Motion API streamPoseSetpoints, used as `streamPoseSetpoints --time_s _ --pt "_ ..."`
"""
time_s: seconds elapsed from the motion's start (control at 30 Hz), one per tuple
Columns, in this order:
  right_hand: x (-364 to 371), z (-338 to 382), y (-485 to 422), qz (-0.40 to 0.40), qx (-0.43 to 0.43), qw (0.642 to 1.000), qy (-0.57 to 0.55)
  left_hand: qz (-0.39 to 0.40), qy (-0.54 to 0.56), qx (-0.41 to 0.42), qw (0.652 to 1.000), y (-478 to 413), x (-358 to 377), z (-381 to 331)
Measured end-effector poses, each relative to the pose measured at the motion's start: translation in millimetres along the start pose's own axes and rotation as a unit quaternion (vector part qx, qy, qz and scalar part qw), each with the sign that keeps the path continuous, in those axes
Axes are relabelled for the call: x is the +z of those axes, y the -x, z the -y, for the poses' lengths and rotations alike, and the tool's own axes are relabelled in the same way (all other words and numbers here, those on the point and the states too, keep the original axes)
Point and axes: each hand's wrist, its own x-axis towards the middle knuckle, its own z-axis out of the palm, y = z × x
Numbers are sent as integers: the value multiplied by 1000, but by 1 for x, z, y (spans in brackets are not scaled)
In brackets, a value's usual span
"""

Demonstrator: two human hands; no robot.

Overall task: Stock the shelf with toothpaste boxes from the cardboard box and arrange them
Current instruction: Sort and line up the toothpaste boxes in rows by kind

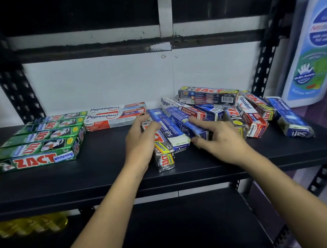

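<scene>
Sorting looks like the step in hand: green Zact Whitening boxes [40, 146] lie in a neat row at the left of the black metal shelf [104, 180], and a jumbled heap of mixed boxes [251, 116] sits centre-right. The left hand [140, 139] curls over the grey Zact Smokers box [164, 157]. The right hand [221, 140] pinches a blue Safi box [180, 118] between forefinger and thumb. Next, probably, that box needs lifting clear and laying parallel; no cardboard box is in view

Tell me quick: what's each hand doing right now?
Left hand: grips the Zact Smokers box.
Right hand: pinches a blue Safi box.
</scene>
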Motion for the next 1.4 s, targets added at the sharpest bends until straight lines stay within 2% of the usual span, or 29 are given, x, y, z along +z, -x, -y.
streamPoseSetpoints --time_s 0.1,0.17,0.23,0.3,0.4,0.53,0.77,0.87,1.13,1.4 --pt "-10 2 -6 58 25 998 10 6 -9 -4 1000 1 -1 -1" --pt "-18 3 -12 69 44 996 -39 10 -10 -9 1000 1 -1 -1" --pt "-21 6 -21 14 37 999 -37 13 -12 -9 1000 3 -1 -1" --pt "-21 8 -36 -40 35 998 20 15 -24 -3 1000 4 -2 -2" --pt "-22 4 -60 -52 57 994 80 21 -39 1 999 4 -1 -3" --pt "-19 -11 -81 -12 64 986 152 31 -43 -3 999 4 -2 -1" --pt "-13 -9 -91 88 91 975 180 34 -47 -7 998 2 -3 1" --pt "-9 -12 -93 102 101 973 180 26 -48 -3 999 2 -3 1" --pt "-16 -19 -76 -36 88 994 61 19 -45 1 999 4 -3 -1" --pt "-62 -11 -44 -193 81 978 -24 44 -24 0 999 -11 -7 11"
